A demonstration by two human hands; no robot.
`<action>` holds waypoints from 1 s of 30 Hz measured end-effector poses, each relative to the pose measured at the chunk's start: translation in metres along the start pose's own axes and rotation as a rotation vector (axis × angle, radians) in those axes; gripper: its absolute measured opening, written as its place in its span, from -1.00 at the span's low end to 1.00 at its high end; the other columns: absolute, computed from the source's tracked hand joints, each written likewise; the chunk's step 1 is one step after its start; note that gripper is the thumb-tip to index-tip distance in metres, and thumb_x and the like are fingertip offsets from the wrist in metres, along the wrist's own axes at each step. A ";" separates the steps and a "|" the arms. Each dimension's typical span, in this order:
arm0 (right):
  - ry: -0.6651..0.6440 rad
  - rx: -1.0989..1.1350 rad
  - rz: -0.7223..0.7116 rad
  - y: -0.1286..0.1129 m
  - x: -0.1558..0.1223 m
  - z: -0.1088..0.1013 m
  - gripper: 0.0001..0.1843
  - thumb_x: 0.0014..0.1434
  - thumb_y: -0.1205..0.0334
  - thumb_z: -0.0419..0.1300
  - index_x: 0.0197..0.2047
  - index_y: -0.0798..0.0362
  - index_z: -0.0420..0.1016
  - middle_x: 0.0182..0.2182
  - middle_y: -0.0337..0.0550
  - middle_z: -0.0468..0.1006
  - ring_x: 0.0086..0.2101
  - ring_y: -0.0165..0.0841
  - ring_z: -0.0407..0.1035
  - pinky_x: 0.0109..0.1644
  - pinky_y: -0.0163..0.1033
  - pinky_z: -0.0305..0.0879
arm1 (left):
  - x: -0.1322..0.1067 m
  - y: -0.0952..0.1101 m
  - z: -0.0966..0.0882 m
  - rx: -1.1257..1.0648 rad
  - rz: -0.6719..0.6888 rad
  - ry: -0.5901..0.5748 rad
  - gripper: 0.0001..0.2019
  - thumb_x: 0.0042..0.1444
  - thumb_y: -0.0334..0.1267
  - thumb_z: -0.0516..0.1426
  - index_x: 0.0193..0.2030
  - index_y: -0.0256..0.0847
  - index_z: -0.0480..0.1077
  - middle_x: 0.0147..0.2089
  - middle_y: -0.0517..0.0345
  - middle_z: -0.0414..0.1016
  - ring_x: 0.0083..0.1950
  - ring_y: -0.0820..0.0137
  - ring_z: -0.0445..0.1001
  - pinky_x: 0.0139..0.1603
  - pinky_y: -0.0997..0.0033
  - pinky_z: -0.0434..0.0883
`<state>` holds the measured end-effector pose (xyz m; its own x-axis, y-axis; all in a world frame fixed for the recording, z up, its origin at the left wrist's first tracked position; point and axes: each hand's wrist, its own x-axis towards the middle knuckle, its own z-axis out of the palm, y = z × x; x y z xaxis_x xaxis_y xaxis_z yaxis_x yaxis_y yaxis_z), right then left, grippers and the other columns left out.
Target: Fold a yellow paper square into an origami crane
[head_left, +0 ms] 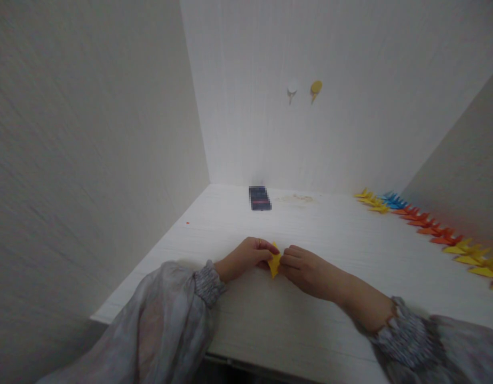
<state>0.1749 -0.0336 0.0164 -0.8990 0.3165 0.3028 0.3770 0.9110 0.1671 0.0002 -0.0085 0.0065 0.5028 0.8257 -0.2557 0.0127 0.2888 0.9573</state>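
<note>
Both hands met near the front edge of the white desk [310, 330]. Left hand [246, 257] and right hand [304, 269] each pinched a small folded yellow paper [274, 261] between them — fingers closed on its opposite sides, the paper just above the desk. A dark box [260, 198] sat well behind. A row of folded paper shapes [426, 226] — yellow, blue, orange — ran along the right wall.

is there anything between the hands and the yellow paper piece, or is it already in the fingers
Nothing visible stands between them. The left hand and right hand both pinch the small folded yellow paper from either side, low over the white table.
</note>
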 end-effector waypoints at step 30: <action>0.413 0.538 0.568 0.011 -0.005 0.014 -0.91 0.06 0.22 0.11 -0.36 0.05 0.33 -0.45 -0.18 0.32 -0.41 -0.40 0.23 -0.35 -0.26 0.24 | 0.002 -0.001 -0.005 -0.066 0.166 -0.037 -0.50 -0.19 -0.29 0.21 -0.07 -0.25 0.14 -0.40 0.15 0.43 -0.38 0.42 0.44 -0.38 0.43 0.39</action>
<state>0.1799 -0.0219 0.0039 -0.4164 0.7331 0.5378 0.4928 0.6791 -0.5441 -0.0025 -0.0046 0.0041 0.5248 0.8466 -0.0890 -0.1290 0.1825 0.9747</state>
